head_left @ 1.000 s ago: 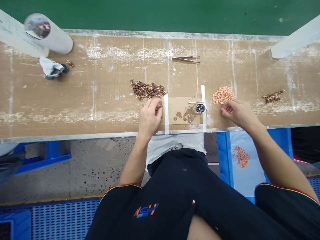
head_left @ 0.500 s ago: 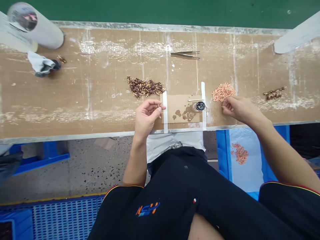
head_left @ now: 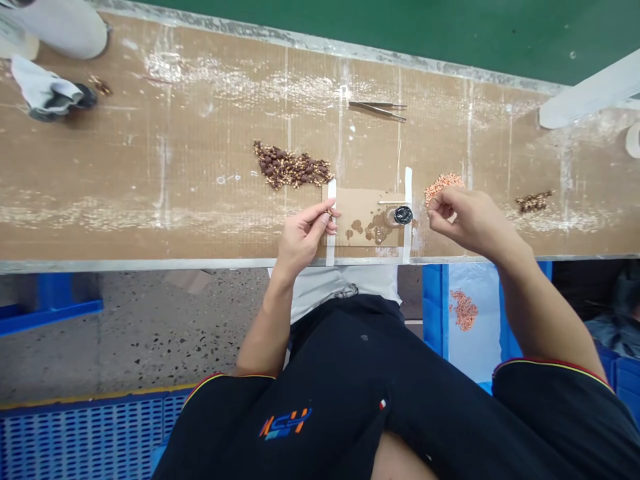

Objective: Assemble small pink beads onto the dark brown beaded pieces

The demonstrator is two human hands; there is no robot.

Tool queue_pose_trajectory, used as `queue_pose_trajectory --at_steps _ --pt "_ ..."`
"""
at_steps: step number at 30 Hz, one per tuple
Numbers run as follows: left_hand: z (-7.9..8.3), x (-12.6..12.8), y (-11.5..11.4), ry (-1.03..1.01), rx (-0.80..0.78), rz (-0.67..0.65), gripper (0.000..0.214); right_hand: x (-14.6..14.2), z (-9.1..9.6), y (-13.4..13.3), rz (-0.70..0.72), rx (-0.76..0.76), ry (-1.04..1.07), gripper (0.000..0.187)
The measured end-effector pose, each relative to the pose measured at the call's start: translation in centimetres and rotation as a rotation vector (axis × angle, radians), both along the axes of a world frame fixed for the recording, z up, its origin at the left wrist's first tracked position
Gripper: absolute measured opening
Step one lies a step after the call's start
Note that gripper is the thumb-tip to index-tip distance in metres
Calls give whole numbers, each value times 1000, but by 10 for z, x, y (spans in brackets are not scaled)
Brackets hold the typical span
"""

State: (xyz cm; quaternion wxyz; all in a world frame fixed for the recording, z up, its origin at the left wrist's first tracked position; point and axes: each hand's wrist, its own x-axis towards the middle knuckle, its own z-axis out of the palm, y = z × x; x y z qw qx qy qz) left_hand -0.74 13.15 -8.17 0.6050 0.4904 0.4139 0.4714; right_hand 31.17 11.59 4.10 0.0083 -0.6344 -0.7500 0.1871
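My left hand [head_left: 301,241] pinches a small dark brown and gold part [head_left: 330,215] at the left tape strip [head_left: 331,250] of a stained cardboard pad [head_left: 357,201]. Above that hand lies a loose pile of brown parts with gold pins [head_left: 294,167]. My right hand [head_left: 467,220] has thumb and forefinger brought together beside a heap of small orange-and-white pieces [head_left: 444,181], partly covering it. Whatever its fingertips hold is too small to make out. Between the hands, a small jar with black contents [head_left: 403,215] sits on the pad, a thin white stick [head_left: 393,202] just above it.
Tweezers [head_left: 379,109] lie farther back on the cardboard-covered bench [head_left: 210,220]. A small brown-gold pile [head_left: 535,201] is at right; a crumpled white cloth [head_left: 47,90] and white cylinders [head_left: 70,30] stand far left. Below the bench edge, a blue bin [head_left: 435,310] holds orange pieces [head_left: 464,311].
My right hand has shifted slightly left from the orange heap, its pinch lifted toward the jar. My left hand has moved a little right onto the tape strip. The camera view has tilted.
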Motion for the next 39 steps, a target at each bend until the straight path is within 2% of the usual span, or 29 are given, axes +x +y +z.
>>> queue_pose_trajectory --at_steps 4,8,16,25,39 --pt "1 -1 -1 -7 13 -40 39 -23 7 6 74 -9 -52 12" --pt "1 0 -2 -22 33 -42 36 -31 5 12 111 -11 -103 13" --pt "1 1 -2 -14 48 -48 33 -31 -2 19 137 -21 -133 16" --pt "2 2 -3 -12 50 -38 33 -31 -1 20 171 -4 -126 14" --pt "5 0 -4 -32 57 -53 30 -34 1 19 146 -16 -146 19"
